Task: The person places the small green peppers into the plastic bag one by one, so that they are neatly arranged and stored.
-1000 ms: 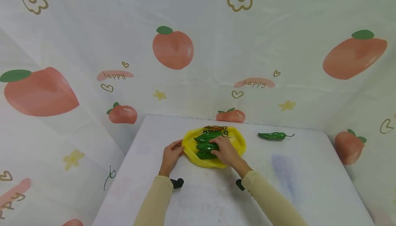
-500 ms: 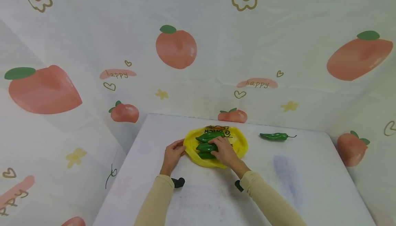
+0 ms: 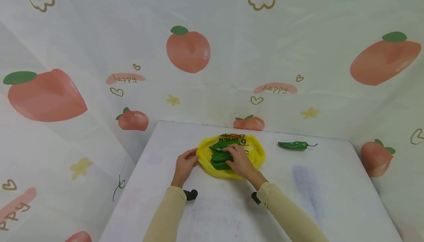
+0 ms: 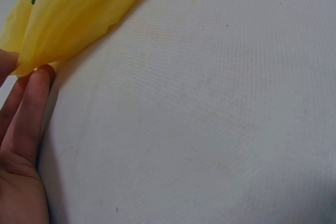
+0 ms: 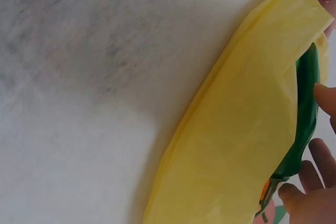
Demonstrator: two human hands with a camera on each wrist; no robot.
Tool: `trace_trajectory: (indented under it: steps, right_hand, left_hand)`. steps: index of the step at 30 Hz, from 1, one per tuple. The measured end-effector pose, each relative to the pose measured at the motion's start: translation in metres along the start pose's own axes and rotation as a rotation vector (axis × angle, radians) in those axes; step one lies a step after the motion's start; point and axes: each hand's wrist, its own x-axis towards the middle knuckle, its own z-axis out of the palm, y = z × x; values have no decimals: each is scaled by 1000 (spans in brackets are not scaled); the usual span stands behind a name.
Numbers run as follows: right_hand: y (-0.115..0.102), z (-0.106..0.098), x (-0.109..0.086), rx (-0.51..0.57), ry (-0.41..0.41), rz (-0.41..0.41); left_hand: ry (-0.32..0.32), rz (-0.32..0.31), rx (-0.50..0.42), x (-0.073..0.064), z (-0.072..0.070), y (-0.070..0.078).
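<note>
A yellow plastic bag (image 3: 205, 167) with black print lies with its mouth spread wide near the back of the table, several green peppers (image 3: 222, 146) lying side by side inside it. At the bag's left edge, my left hand (image 3: 184, 165) pinches the rim between thumb and fingers, as the left wrist view also shows. My right hand (image 3: 243, 162) is over the peppers, thumb and fingers spread apart. In the right wrist view its thumb (image 5: 326, 99) touches the nearest pepper (image 5: 307, 114). What lies under the palm is hidden.
Another green pepper (image 3: 293, 146) with a long stem lies on the white table (image 3: 331, 190), right of the bag. Dark wrist-worn pieces show beside both sleeves. A patterned cloth (image 3: 225, 50) hangs behind and at the sides.
The middle and front peppers have shifted slightly under my right hand. Both hands stay nearly in place, and the whole head view has drifted a little.
</note>
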Motion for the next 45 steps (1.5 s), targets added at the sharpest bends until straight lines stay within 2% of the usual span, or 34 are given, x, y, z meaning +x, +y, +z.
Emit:
trace_trajectory:
  steps: [6, 12, 24, 35, 45]
  right_hand:
    - [-2, -4, -4, -37, -9, -25]
    - [-2, -9, -9, -148, 7, -51]
    - [5, -21, -16, -317, 2, 41]
    - [14, -32, -22, -370, 25, 15]
    - [26, -39, -30, -406, 44, 75]
  left_hand:
    - [-4, -3, -11, 0, 0, 1]
    - [4, 2, -13, -3, 1, 3]
    - [4, -3, -13, 0, 1, -2]
    - [6, 11, -22, -3, 2, 0]
    - [8, 7, -21, -4, 1, 2]
